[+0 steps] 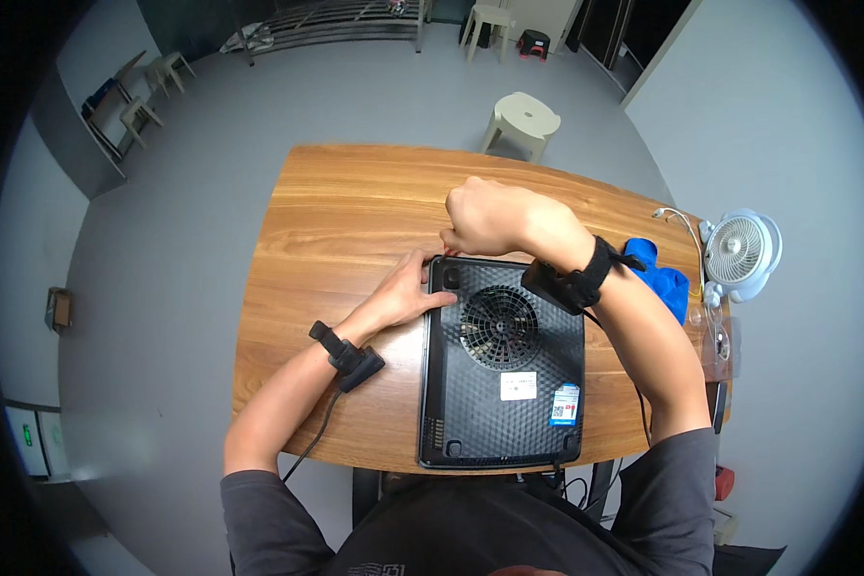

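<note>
A black flat appliance (480,403) lies underside up on the table, and it looks like an induction cooker. Its round fan grille (500,327), corner feet and two stickers face upward. My left hand (400,296) holds its far left corner, thumb on the underside and fingers along the edge. Just beyond that corner my right hand (490,216) is closed, wrist bent. A small bit of red shows beneath its fingers; what it holds is mostly hidden. Each wrist wears a black strap with a small box.
The wooden table (355,202) carries a blue cloth-like item (658,276), a small white fan (737,248) with its cable, and a clear plastic container (720,346) at the right. A cream stool (523,119) stands beyond the far edge. Black cords hang from my wrist boxes.
</note>
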Available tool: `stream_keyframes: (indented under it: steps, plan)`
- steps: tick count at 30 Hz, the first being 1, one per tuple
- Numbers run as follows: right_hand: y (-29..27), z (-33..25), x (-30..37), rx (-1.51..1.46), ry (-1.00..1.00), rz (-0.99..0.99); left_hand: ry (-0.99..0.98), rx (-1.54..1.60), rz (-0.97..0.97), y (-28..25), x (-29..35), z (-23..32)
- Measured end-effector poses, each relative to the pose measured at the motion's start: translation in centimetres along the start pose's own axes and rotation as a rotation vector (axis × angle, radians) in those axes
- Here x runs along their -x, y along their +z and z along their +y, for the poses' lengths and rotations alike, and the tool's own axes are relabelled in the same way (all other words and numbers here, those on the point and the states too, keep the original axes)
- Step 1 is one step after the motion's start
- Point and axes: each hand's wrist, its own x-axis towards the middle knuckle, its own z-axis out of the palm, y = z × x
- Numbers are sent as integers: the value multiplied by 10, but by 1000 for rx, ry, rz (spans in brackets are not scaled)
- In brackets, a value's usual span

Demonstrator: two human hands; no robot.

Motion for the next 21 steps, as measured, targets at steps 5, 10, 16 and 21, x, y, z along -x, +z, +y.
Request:
stream_keyframes:
  steps: [5, 10, 16, 21]
  plan:
    - [0, -5, 3, 43, 19, 46, 23, 40, 3, 0, 0, 2]
    - [-22, -12, 14, 51, 31, 57, 6, 28, -13, 1, -8, -13]
    - [-23, 33, 55, -40, -3, 271, 12, -85, 15, 4, -11, -29]
    - [18, 87, 136, -196, 232, 430, 23, -97, -2, 11, -19, -41]
